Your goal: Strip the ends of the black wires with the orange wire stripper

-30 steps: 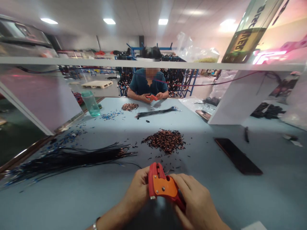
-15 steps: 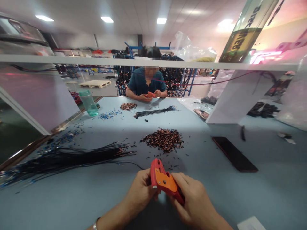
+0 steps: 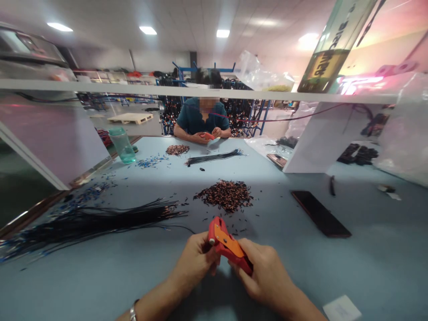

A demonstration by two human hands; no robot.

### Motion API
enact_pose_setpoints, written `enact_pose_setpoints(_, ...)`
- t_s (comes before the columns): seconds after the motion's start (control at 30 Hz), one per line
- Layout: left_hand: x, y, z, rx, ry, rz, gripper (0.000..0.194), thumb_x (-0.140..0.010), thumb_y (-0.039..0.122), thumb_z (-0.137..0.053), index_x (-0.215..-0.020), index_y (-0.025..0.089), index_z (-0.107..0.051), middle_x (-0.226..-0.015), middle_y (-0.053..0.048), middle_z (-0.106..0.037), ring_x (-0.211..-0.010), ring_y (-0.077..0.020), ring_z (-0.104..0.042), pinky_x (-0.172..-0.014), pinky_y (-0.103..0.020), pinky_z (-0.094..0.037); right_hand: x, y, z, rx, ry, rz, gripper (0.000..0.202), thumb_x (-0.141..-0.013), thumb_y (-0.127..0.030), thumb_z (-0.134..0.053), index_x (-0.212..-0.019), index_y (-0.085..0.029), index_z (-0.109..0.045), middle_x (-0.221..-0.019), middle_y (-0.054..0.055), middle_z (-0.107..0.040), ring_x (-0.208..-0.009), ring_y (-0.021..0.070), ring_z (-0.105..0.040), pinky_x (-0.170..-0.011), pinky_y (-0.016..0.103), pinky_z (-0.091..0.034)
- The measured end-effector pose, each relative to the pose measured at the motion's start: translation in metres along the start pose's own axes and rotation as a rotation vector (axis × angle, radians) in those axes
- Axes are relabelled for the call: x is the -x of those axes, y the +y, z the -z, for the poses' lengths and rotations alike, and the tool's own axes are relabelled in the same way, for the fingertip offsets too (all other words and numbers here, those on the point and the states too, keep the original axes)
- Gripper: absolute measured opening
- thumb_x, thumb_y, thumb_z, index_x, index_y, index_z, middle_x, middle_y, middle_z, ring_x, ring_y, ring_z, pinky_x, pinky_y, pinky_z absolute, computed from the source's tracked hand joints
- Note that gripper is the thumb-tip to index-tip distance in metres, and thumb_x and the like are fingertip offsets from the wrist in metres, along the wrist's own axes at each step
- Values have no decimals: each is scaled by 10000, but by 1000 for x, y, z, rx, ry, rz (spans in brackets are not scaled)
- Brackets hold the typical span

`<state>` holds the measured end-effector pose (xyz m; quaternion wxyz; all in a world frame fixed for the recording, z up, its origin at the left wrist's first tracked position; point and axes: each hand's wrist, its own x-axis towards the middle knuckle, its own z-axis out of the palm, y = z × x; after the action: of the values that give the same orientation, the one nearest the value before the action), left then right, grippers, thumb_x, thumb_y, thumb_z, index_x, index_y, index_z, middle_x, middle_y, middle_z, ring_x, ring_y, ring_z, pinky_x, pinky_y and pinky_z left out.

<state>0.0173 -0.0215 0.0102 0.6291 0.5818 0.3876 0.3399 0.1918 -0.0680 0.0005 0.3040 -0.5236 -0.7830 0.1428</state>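
Note:
My right hand [image 3: 264, 272] is wrapped round the handles of red and orange wire-stripper pliers [image 3: 230, 245], whose head points up and to the left. Beside that head, the fingers of my left hand [image 3: 197, 258] are closed in a pinch. A thin black wire [image 3: 182, 227] runs from the wire bundle to my left hand; its end is hidden behind the fingers and the tool. Left of my hands lies the bundle of black wires [image 3: 117, 219], with blue tips at its far left. Past the tool is a heap of small black and copper-coloured pieces [image 3: 227, 196].
A dark phone [image 3: 321, 214] lies at right, a white tag [image 3: 341, 308] lower right. Small blue pieces [image 3: 83, 194] are scattered at left near a green bottle [image 3: 122, 145]. Overhead runs a white shelf [image 3: 234, 92]. Across the table, a person [image 3: 202, 120] holds a red tool.
The pliers have tilted, and the gap along their head looks narrower, with the orange part lying closer to the red. Both hands have shifted slightly. The whole view has moved a little.

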Motion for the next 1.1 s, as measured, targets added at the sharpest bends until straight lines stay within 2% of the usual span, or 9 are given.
enact_pose_setpoints(0.13,-3,2,9,-87,163,9,479,-726,622,-660,-771,145,-654,-463,77,-429,-389,-69,-342,-400,-199,-290,-4,-6,15,-345,-18,-125,127,-840,-283,-569,-906,-176,-585,-697,0,-565,-602,158,-496,-592,271,-383)
enact_pose_setpoints(0.23,-5,5,15,-102,264,17,364,-749,509,-659,-778,147,-665,-461,83,-420,-396,-73,-367,-425,-204,-300,-3,-3,24,-842,-79,-245,253,-856,-408,-607,-927,-165,-605,-756,16,-574,-672,166,-529,-624,282,-425)
enact_pose_setpoints(0.33,-7,5,17,-55,281,32,300,-768,437,-634,-827,147,-677,-525,68,-495,-406,-68,-415,-464,-215,-339,1,3,23,-1389,-154,-374,404,-797,-483,-686,-1025,-154,-624,-822,43,-627,-725,194,-615,-676,318,-477)
enact_pose_setpoints(0.43,-8,3,17,-10,270,27,275,-761,392,-637,-883,150,-683,-655,35,-595,-446,-72,-496,-507,-232,-394,4,6,17,-1665,-174,-483,418,-781,-430,-726,-1084,-159,-631,-872,53,-662,-765,210,-675,-751,352,-499)
enact_pose_setpoints(0.57,-9,0,18,14,262,11,316,-777,397,-637,-980,155,-657,-728,-3,-668,-496,-103,-576,-522,-252,-429,7,6,5,-1718,-245,-577,394,-762,-369,-757,-1067,-146,-642,-879,57,-678,-755,204,-694,-766,361,-516)
enact_pose_setpoints(0.77,-9,-1,21,-53,266,-66,408,-855,382,-567,-1189,151,-528,-788,-23,-708,-575,-125,-634,-588,-264,-468,11,5,1,-1667,-399,-529,472,-742,-403,-781,-1088,-118,-631,-856,75,-691,-714,208,-709,-701,338,-525)
enact_pose_setpoints(1.1,-2,2,18,-177,203,-166,348,-909,358,-499,-1193,158,-521,-866,-73,-726,-671,-167,-682,-599,-270,-488,9,6,4,-1565,-397,-447,493,-749,-454,-775,-1099,-138,-630,-886,79,-699,-750,205,-712,-694,308,-526)
